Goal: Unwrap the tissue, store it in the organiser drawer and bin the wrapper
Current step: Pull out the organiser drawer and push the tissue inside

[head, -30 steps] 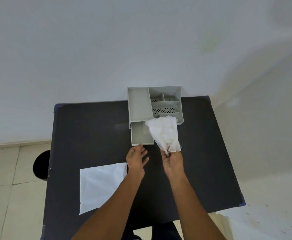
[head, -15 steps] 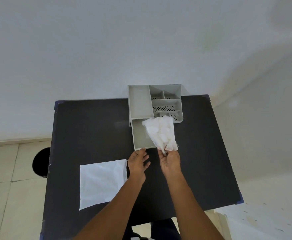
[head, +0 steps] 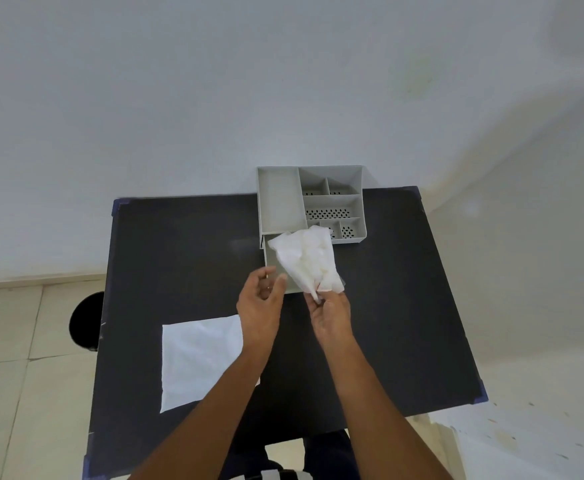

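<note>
A crumpled white tissue point(head: 309, 259) hangs upward from my right hand point(head: 330, 315), which pinches its lower corner. The tissue is above the pulled-out drawer point(head: 272, 259) of a grey desk organiser point(head: 280, 202) at the table's far edge and hides most of the drawer. My left hand point(head: 259, 303) hovers just in front of the drawer, fingers curled and apart, holding nothing. A flat white sheet point(head: 199, 355), tissue or wrapper I cannot tell, lies on the table at the left, partly under my left forearm.
The black table point(head: 173, 258) stands against a white wall. A round black bin point(head: 84, 320) sits on the tiled floor beside the table's left edge. The organiser's top has several compartments, some perforated.
My right hand has carried the tissue leftward and lower over the open drawer. My left hand has lifted off the drawer front and its fingers have spread.
</note>
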